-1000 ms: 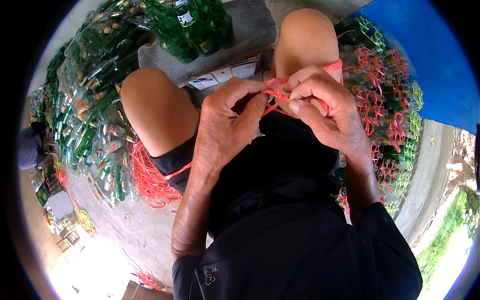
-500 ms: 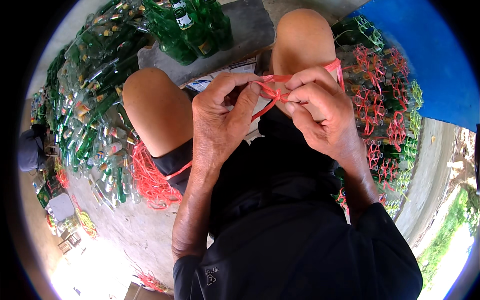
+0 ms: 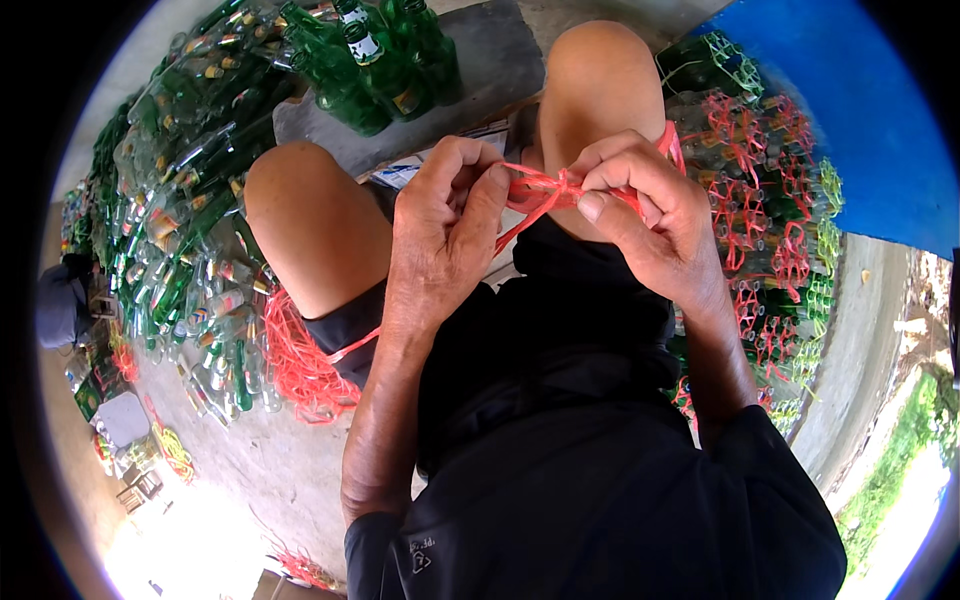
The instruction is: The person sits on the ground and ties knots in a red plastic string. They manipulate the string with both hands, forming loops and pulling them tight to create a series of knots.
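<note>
Red plastic twine (image 3: 541, 184) stretches between both hands in the middle of the scene. Fingers and thumb of the left hand (image 3: 437, 238) pinch its left side; those of the right hand (image 3: 655, 215) grasp it beside a knot (image 3: 565, 183). Green glass bottles (image 3: 385, 92) stand on the far grey table (image 3: 493, 50).

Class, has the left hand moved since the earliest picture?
Yes, slightly leftward and up the picture: the left hand is now nearer the green bottles on the dark slab.
</note>
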Demonstrator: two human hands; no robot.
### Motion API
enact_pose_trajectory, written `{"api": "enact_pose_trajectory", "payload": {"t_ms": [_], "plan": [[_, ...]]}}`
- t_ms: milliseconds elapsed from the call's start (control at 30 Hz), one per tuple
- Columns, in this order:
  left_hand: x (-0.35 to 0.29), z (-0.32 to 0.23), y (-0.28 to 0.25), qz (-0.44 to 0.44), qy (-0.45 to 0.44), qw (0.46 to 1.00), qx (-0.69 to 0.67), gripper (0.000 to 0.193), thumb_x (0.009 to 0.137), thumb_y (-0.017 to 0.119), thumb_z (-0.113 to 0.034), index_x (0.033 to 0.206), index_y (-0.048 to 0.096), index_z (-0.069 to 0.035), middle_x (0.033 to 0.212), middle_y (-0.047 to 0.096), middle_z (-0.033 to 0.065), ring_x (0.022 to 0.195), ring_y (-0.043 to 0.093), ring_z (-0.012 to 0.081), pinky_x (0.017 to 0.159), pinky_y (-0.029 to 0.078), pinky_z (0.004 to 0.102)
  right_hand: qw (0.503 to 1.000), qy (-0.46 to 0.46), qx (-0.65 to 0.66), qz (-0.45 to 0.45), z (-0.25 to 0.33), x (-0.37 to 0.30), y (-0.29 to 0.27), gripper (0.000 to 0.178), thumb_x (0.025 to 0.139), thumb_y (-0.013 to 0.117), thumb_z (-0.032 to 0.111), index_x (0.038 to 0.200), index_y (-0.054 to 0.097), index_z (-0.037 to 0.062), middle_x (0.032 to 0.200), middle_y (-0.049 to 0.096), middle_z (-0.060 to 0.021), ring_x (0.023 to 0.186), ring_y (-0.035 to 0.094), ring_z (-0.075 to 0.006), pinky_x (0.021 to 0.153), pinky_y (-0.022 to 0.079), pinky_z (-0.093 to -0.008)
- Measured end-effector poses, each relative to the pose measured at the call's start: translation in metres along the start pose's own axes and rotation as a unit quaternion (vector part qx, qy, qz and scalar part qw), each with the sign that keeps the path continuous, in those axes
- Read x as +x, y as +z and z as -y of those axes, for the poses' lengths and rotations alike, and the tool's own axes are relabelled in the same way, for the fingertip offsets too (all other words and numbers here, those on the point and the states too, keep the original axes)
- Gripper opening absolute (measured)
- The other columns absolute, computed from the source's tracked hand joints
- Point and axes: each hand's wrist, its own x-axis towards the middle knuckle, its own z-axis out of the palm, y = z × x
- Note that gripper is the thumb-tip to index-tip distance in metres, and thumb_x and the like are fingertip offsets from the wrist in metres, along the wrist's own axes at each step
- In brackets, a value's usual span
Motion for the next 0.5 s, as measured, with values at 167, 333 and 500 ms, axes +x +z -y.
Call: {"api": "enact_pose_trajectory", "payload": {"t_ms": [167,333,500], "plan": [[-0.001,0.0022,0.0027,-0.009,-0.026,0.998,-0.052,0.009,0.101,0.062,-0.007,0.103,0.065,0.001,0.08,0.063,-0.0007,0.067,0.054,0.0042,0.06,0.045,0.0214,0.986,0.114,0.125,-0.011,0.0065,-0.001,0.0013,0.004,0.095,0.063,-0.001,0.094,0.063,-0.0051,0.102,0.064,-0.008,0.073,0.055,-0.0063,0.063,0.046,-0.0227],[-0.0023,-0.0007,0.0054,0.005,-0.074,0.996,-0.053,0.009,0.101,0.063,-0.008,0.104,0.067,0.0,0.081,0.062,-0.0022,0.071,0.053,0.0036,0.064,0.045,0.0207,0.979,0.123,0.16,-0.007,0.0044,0.0007,0.0017,0.005,0.096,0.062,-0.001,0.093,0.062,-0.0046,0.102,0.063,-0.0072,0.068,0.051,-0.0044,0.059,0.042,-0.0222],[-0.0016,0.0032,0.0065,0.008,-0.054,0.998,-0.042,0.013,0.101,0.06,-0.007,0.105,0.065,0.005,0.082,0.07,0.0037,0.068,0.06,0.0036,0.057,0.049,0.0217,0.972,0.157,0.176,-0.013,0.0092,0.0013,0.0039,0.007,0.097,0.062,0.002,0.094,0.063,-0.0044,0.101,0.064,-0.0068,0.073,0.053,-0.006,0.064,0.044,-0.0229]]}}
